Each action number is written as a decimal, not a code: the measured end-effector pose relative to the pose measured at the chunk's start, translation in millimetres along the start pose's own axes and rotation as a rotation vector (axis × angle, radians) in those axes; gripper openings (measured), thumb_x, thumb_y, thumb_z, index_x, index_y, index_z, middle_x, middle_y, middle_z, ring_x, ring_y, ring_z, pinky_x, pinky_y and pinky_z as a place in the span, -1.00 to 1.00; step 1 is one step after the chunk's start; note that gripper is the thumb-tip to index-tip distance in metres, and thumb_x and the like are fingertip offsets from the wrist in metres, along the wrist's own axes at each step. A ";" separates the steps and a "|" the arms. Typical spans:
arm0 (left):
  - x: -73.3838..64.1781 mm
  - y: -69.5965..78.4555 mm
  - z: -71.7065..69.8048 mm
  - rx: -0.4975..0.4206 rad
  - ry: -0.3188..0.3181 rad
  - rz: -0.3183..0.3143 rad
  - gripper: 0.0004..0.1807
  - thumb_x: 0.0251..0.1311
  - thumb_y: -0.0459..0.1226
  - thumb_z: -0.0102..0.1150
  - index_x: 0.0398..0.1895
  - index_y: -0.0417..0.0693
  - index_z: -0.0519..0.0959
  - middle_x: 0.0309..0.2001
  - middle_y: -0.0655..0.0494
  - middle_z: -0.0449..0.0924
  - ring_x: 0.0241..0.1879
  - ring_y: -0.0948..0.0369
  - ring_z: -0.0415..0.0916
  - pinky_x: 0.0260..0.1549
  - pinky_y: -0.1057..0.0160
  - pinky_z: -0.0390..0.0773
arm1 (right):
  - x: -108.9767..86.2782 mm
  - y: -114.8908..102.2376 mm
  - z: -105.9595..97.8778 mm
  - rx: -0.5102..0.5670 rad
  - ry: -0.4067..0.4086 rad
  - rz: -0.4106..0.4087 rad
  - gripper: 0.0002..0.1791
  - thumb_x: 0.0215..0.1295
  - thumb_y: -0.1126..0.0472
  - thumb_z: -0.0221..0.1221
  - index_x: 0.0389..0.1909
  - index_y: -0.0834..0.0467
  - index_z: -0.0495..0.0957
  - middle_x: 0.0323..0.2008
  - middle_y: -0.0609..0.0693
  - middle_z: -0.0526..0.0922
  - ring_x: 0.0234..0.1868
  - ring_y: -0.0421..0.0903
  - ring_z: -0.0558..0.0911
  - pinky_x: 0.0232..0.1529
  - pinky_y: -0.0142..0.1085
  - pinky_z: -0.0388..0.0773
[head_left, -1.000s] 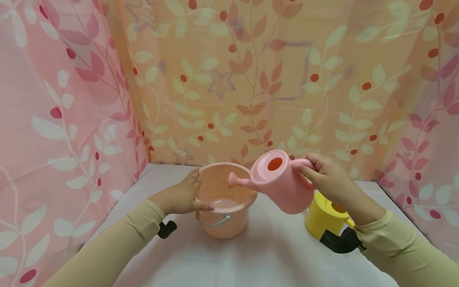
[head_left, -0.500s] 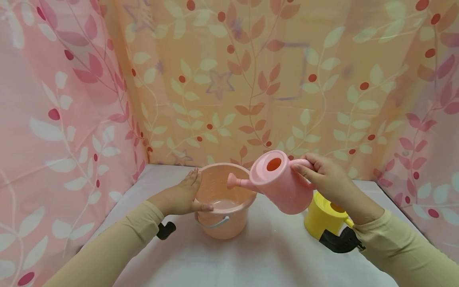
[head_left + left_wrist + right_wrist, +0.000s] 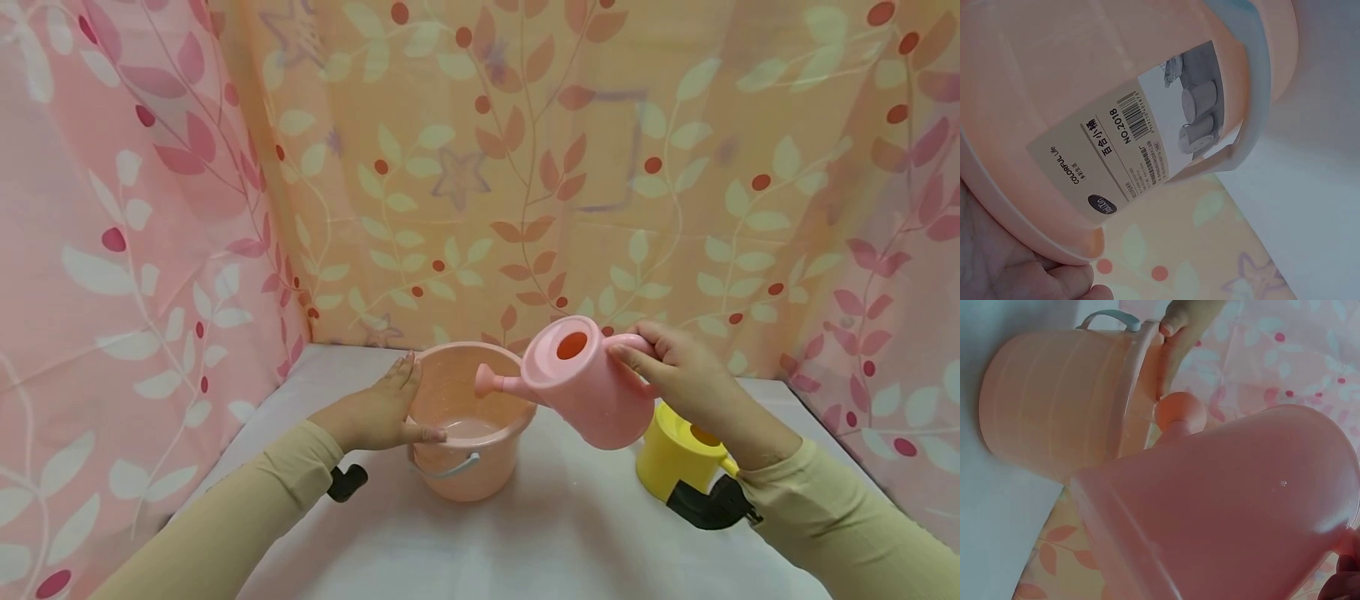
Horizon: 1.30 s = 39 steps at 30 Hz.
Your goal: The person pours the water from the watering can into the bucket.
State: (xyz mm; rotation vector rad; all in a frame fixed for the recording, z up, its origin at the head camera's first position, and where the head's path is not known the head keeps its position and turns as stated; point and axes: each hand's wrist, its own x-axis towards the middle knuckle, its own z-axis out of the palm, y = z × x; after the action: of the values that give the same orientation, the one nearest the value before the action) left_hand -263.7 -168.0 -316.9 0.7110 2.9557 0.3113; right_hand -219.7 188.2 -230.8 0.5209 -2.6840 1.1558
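Note:
A peach bucket [image 3: 465, 475] with a light blue handle [image 3: 448, 468] stands upright on the table. My left hand [image 3: 375, 412] lies over the bucket's left rim, fingers straight and thumb on the near edge. A printed label [image 3: 1141, 137] shows on the bucket's side in the left wrist view. With my right hand [image 3: 675, 367] I grip the handle of a pink watering can [image 3: 600, 400], held above the table and tilted left. Its sprinkler head [image 3: 487, 380] reaches over the bucket's opening. From the right wrist, the can's body covers part of the bucket.
On the white-covered table [image 3: 525, 558], a yellow watering can [image 3: 671, 458] stands under my right forearm, partly hidden by it and by a black wrist mount [image 3: 712, 506]. Patterned curtains [image 3: 457, 175] enclose the back and sides.
Both hands, the bucket and the pink watering can keep nearly the same places. Only a very slight shift of the head view shows.

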 end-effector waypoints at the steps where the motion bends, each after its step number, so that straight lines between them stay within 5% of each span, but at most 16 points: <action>1: -0.1 0.0 0.1 -0.002 0.000 0.001 0.30 -0.11 0.44 -0.07 0.37 -0.42 -0.21 0.40 -0.29 -0.40 0.39 -0.08 -0.41 0.29 -0.02 -0.07 | 0.2 0.3 0.1 0.001 -0.001 0.001 -0.61 0.23 -0.11 0.08 -0.32 0.18 0.46 -0.54 0.09 0.43 -0.35 0.03 0.41 -0.49 -0.27 0.48; 39: 0.6 0.9 -0.4 0.000 -0.013 -0.007 0.30 -0.09 0.43 -0.07 0.37 -0.42 -0.23 0.40 -0.29 -0.41 0.39 -0.07 -0.42 0.30 -0.01 -0.09 | 0.1 0.3 1.8 0.017 -0.012 0.013 -0.61 0.23 -0.12 0.07 -0.30 0.17 0.45 -0.47 0.09 0.47 -0.32 0.02 0.42 -0.45 -0.26 0.48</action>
State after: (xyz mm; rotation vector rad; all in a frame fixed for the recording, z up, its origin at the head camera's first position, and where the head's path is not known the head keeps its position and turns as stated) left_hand -263.8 -167.0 -316.3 0.7004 2.9453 0.3044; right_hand -220.0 187.1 -232.2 0.5152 -2.6942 1.1838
